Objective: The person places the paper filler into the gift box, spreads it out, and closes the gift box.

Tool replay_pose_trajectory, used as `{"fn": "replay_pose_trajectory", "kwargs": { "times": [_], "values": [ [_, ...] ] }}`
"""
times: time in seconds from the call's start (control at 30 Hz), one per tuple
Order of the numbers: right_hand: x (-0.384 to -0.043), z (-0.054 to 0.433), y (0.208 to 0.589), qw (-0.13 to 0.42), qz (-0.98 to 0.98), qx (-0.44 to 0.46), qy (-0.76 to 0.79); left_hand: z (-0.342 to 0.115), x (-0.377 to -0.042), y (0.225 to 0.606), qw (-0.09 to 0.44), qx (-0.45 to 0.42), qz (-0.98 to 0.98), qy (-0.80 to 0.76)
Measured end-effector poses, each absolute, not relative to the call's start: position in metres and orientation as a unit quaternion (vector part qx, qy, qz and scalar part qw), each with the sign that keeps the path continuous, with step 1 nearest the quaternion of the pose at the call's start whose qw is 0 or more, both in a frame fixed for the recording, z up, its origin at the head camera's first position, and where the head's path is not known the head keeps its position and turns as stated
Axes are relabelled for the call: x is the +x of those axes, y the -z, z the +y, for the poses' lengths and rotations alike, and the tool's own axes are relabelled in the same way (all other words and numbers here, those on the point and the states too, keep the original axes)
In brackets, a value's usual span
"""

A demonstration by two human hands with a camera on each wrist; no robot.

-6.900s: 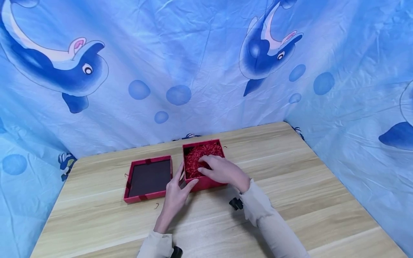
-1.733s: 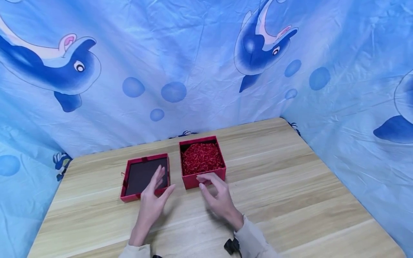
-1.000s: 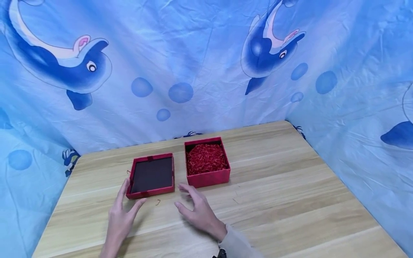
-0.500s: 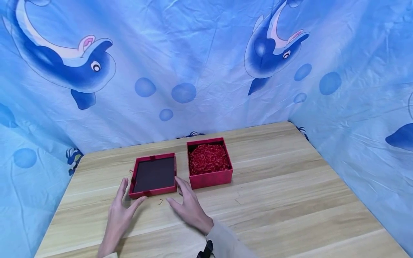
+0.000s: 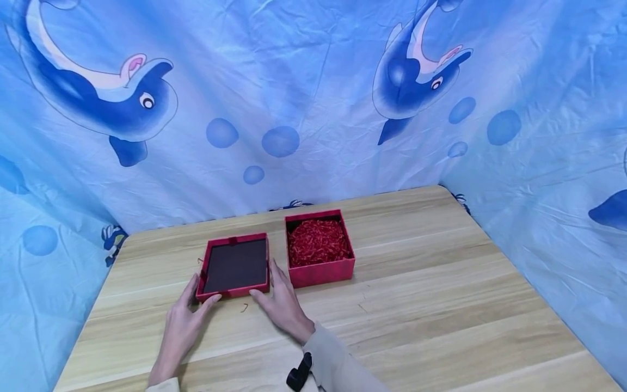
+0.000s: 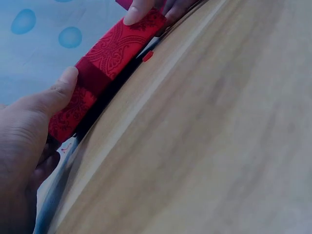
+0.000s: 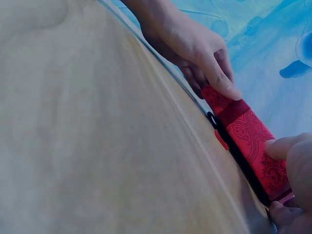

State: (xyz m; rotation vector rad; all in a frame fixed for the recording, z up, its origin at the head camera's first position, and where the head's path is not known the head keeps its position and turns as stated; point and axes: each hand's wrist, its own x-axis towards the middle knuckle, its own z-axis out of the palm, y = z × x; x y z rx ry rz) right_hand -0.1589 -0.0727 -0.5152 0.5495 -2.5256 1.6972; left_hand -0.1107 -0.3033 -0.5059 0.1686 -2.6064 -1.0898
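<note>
An upturned red box lid (image 5: 236,267) with a dark inside lies left of centre in the head view. My left hand (image 5: 180,322) grips its near left corner, thumb on the front wall and fingers round the side. At the near right corner my right hand (image 5: 283,306) holds it the same way. Both wrist views show the lid's patterned red wall (image 6: 109,51) between the two thumbs, with a dark strip beneath it; whether it is fully off the table I cannot tell. Fingertips behind the lid are partly hidden.
Right of the lid stands an open red box (image 5: 321,274) filled with red shredded paper (image 5: 317,240). A few loose red shreds (image 5: 244,307) lie on the wooden table (image 5: 441,305). A blue dolphin-print curtain (image 5: 303,98) rises behind and beside the table.
Earlier my left hand was at the box and my right in its shredded paper. Both hands have since moved left to the lid, and now grip its near corners.
</note>
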Motion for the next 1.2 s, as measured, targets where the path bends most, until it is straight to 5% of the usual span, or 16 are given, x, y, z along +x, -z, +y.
{"fn": "replay_pose_trajectory", "kwargs": {
  "times": [1.2],
  "values": [
    [-0.157,-0.065,0.504,0.103,-0.803,0.223,-0.544,-0.291,-0.110,0.493,0.207,0.070,-0.885,0.412]
  ]
}}
